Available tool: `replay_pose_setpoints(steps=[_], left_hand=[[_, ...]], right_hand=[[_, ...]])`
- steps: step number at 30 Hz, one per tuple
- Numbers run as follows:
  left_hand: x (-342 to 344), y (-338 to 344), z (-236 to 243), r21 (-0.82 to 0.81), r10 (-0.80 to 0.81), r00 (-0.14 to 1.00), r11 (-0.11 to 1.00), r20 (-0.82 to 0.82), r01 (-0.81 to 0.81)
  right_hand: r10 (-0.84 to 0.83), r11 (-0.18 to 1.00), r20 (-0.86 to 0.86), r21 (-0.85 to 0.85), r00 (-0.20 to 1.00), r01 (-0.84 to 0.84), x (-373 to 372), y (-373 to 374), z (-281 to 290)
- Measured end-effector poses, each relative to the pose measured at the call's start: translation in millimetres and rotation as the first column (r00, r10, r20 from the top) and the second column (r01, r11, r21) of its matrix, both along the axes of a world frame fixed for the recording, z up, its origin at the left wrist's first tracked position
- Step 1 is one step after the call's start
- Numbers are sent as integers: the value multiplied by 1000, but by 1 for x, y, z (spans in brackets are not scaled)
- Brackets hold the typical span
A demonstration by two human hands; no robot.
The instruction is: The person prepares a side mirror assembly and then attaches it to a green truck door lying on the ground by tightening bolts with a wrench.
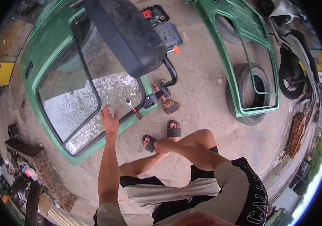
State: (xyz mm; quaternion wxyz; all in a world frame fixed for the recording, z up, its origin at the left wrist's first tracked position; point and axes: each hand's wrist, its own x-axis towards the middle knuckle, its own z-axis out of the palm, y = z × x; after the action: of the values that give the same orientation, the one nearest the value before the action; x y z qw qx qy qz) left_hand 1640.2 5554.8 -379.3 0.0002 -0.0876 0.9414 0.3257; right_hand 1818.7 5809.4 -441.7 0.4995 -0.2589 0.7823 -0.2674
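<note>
A green vehicle door [51,34] with a black-edged glass window [70,98] lies at the left. Over the window's near edge my left hand [110,119] is held with its fingers spread, nothing in it. Right of that hand, a red-handled ratchet [136,113] rests across the glass and the green frame. A large black side mirror [127,37] rises above the door on a curved black arm [172,71], joined to a black bracket [153,98] at the door's corner. My right hand [162,145] reaches down to my foot beside a black sandal [149,143]; its fingers are not clear.
An orange cordless power tool [169,105] lies on the floor by the bracket. Beyond stands an opened dark tool case [168,34]. At the right, another green door frame [236,94] leans on tyres [260,84], near a motorcycle [292,71] and stacked bricks [294,135].
</note>
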Motion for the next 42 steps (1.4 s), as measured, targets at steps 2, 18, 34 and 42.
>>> replay_pose_setpoints(steps=[2, 18, 34, 42], left_hand=[[-21, 1, -10, -198, -16, 1000, 980, -3, 16], [13, 19, -99, -163, 240, 937, 944, -254, -286], [22, 56, -82, -101, 51, 968, 992, -247, -78], [-21, 74, -81, -178, -106, 990, 980, -90, 89]], right_hand=[[78, 973, -28, -218, 997, -82, -19, -16, 8], [621, 758, 289, -458, 729, -465, -153, -37, -22], [98, -530, 774, -492, 626, 691, -203, 115, 78], [-651, -131, 745, -299, 146, 945, -270, 96, -37]])
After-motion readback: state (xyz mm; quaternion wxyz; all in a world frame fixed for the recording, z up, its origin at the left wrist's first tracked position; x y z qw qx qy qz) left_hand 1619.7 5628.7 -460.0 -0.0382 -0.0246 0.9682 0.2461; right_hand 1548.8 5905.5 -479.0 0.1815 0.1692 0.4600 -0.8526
